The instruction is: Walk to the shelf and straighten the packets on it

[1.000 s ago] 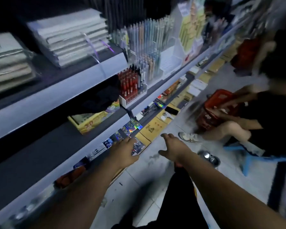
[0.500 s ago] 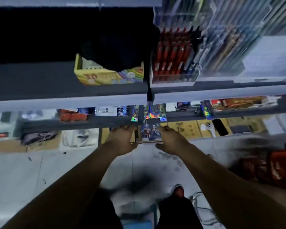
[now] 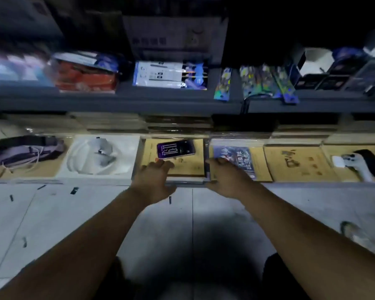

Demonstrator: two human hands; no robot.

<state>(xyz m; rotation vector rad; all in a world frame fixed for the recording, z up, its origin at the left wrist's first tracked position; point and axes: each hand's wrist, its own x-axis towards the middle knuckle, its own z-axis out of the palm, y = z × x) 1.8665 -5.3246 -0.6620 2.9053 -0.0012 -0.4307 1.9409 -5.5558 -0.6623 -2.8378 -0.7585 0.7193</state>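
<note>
Head view, bottom shelf of a shop rack, read from left to right. At far left a grey bag (image 3: 24, 151) lies on a brown pad stack, beside a white box (image 3: 100, 159) holding white headphones. Next, a lit phone (image 3: 175, 149) showing digits rests face up on a brown pad stack (image 3: 188, 165). The left hand (image 3: 153, 180) lies at the near left corner of this stack, fingers bent over its edge, fingertips just short of the phone; whether they grip the stack cannot be told. The two hands are apart, one stack each. The right hand (image 3: 227, 180) rests on the neighbouring stack, its fingers touching the near edge of a blue printed card pack (image 3: 233, 158) that lies flat there; a firm pinch cannot be confirmed. Further right lie another brown pad (image 3: 299, 162) and a white object (image 3: 355, 163) on a dark item. The upper shelf (image 3: 160, 100) carries coloured packs, blurred.
</note>
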